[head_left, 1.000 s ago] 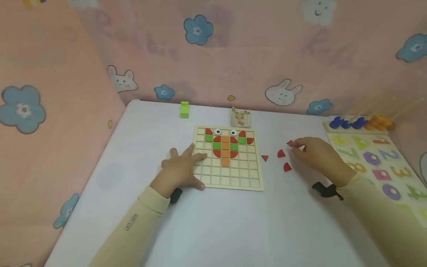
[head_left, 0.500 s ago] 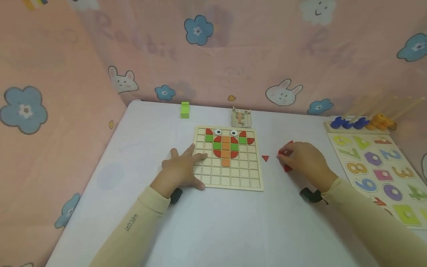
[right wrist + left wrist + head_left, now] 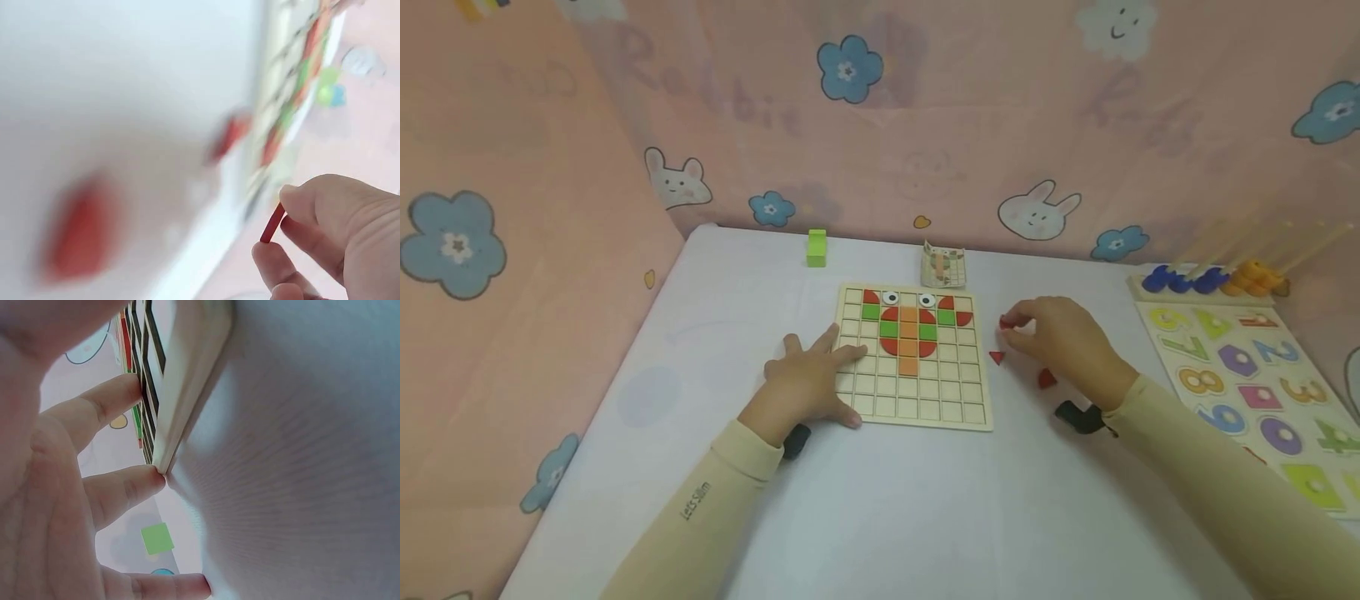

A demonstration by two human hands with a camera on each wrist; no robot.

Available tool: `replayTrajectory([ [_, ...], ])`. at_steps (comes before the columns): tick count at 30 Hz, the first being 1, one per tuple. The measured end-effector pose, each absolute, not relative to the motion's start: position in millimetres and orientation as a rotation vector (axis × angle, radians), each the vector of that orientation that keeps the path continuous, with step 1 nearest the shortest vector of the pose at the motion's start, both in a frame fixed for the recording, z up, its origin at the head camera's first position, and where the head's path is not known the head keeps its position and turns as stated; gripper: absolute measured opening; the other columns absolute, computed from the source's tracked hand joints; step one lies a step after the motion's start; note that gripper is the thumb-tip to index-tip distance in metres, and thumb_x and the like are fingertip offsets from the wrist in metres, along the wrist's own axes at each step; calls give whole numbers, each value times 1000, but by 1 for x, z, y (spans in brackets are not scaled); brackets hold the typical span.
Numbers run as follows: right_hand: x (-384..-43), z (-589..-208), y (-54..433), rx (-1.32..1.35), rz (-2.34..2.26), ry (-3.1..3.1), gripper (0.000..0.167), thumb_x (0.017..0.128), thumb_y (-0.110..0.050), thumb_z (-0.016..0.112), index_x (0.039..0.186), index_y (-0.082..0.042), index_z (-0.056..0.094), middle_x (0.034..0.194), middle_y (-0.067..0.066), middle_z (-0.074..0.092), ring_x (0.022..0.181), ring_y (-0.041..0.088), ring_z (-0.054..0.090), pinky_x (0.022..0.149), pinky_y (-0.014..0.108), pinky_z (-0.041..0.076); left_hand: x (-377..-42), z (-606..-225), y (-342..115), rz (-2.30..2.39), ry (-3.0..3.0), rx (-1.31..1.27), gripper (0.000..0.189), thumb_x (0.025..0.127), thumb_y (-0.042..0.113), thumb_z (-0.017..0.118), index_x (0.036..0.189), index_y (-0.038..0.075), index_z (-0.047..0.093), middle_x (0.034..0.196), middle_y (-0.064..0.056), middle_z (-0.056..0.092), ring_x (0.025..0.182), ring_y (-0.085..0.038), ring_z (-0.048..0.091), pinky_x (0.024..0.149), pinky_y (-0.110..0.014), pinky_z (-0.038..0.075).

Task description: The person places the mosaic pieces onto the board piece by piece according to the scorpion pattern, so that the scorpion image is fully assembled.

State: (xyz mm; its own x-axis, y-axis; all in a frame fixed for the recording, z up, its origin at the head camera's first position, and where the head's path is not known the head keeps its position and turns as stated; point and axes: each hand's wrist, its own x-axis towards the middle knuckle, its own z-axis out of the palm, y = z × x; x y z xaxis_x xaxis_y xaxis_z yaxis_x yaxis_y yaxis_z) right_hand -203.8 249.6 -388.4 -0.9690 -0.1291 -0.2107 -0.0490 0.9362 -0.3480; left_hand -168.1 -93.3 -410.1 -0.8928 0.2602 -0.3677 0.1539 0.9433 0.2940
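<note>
My left hand (image 3: 801,379) rests with spread fingers at the left edge of a wooden grid board (image 3: 940,387). In the left wrist view, fingertips (image 3: 153,477) touch the board's corner. Red, green and orange pieces and two eye pieces sit in the board's upper squares. Between thumb and fingertips, my right hand (image 3: 1063,337) pinches a thin red puzzle piece (image 3: 273,223), seen nearly edge-on and raised just right of the board. Below the fingers lies a red triangle (image 3: 997,357); a red quarter-circle piece (image 3: 1047,379) lies under the hand's near side.
Behind the board stand a small creased pattern card (image 3: 943,266) and a green block (image 3: 816,248). On the right lies a number-and-shape puzzle board (image 3: 1232,333), with blue and orange pieces by pegs (image 3: 1210,278) at its far end.
My right hand has moved left from the loose red pieces toward the board, with a red piece in its fingertips. The left hand stays in place.
</note>
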Motion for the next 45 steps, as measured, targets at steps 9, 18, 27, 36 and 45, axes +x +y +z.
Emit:
replayTrajectory([
  [9, -248, -381, 133, -718, -507, 2881, 18, 98, -24, 80, 113, -13, 83, 112, 0, 79, 107, 23, 68, 94, 43, 54, -170, -410, -97, 311, 2690, 300, 108, 65, 57, 98, 159, 46, 47, 177, -3, 18, 133, -46, 34, 89, -64, 47],
  [18, -266, -392, 80, -938, -387, 2826, 15, 100, -22, 78, 110, -13, 84, 110, 1, 79, 106, 24, 68, 96, 39, 54, -168, -404, -95, 275, 2694, 320, 106, 66, 59, 97, 159, 48, 46, 177, -1, 19, 132, -45, 35, 83, -60, 49],
  [27, -269, -404, 70, -1004, -127, 2865, 21, 100, -17, 76, 120, -20, 83, 117, 1, 75, 110, 28, 61, 99, 45, 51, -169, -407, -96, 277, 2687, 322, 107, 65, 59, 97, 158, 48, 47, 177, -1, 18, 134, -47, 34, 84, -61, 48],
  [36, -258, -403, 73, -948, -44, 2906, 35, 99, -10, 75, 131, -25, 78, 130, 3, 70, 116, 29, 55, 97, 47, 50, -169, -404, -96, 270, 2684, 318, 107, 65, 60, 97, 159, 47, 47, 177, -2, 19, 138, -49, 32, 86, -63, 48],
  [45, -255, -402, 71, -833, -66, 2904, 33, 103, -15, 68, 135, -21, 76, 135, 7, 66, 121, 32, 53, 101, 51, 48, -170, -404, -96, 266, 2680, 319, 108, 65, 60, 96, 160, 47, 45, 177, -2, 17, 135, -47, 33, 87, -63, 48],
])
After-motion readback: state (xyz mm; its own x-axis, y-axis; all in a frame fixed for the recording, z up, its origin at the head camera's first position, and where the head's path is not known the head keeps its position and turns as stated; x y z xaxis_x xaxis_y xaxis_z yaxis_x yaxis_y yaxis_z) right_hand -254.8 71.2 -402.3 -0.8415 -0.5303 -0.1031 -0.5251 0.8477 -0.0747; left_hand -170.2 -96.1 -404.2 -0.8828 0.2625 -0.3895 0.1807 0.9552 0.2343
